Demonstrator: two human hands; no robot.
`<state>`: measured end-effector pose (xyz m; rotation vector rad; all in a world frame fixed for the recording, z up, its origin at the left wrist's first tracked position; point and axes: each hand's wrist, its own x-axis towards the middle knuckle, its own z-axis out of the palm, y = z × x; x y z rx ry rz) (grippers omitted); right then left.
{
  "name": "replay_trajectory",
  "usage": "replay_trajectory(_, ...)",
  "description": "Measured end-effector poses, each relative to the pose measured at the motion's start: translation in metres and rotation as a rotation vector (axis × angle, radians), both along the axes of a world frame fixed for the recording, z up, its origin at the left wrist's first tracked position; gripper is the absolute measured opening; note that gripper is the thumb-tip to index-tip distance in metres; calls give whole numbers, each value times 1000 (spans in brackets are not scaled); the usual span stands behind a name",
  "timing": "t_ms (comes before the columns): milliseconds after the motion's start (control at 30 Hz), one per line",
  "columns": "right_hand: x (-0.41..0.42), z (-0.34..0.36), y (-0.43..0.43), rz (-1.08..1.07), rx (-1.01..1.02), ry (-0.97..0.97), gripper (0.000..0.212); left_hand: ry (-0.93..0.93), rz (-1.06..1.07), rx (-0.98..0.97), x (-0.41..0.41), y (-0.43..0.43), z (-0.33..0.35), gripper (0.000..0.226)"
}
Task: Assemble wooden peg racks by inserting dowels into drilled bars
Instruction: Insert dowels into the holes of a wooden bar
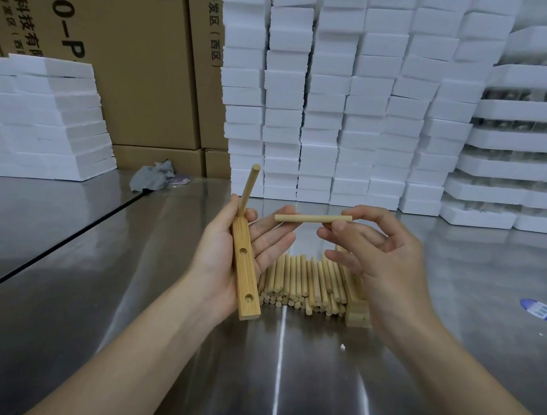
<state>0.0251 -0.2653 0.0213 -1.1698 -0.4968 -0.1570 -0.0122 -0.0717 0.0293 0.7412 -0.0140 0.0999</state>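
Wooden bar (246, 271) gripped in left hand (225, 256), one peg (249, 188) seated at far end, two holes (243, 251) empty. Right hand (380, 259) pinches loose dowel (311, 218) by its right end, level, right of bar. Judged light, stiff, smooth; grip nearer mid-length to steer tip in.

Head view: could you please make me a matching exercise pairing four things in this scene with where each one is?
Things:
1. drilled bar
2. loose dowel
3. dowel pile
4. grey rag

Places:
A. pinched by the right hand
B. lying on the steel table
C. held in the left hand
D. crumpled by the cardboard boxes

Pairs: 1-C, 2-A, 3-B, 4-D.
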Motion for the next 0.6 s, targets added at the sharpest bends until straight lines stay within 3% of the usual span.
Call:
replay_trajectory(300,1,2,-3,-78,-39,-14,11,-5,62,23,2,3,0,41)
replay_trajectory(600,-21,6,6,-2,-273,-345,8,-64,107,156,0,-2,0,34)
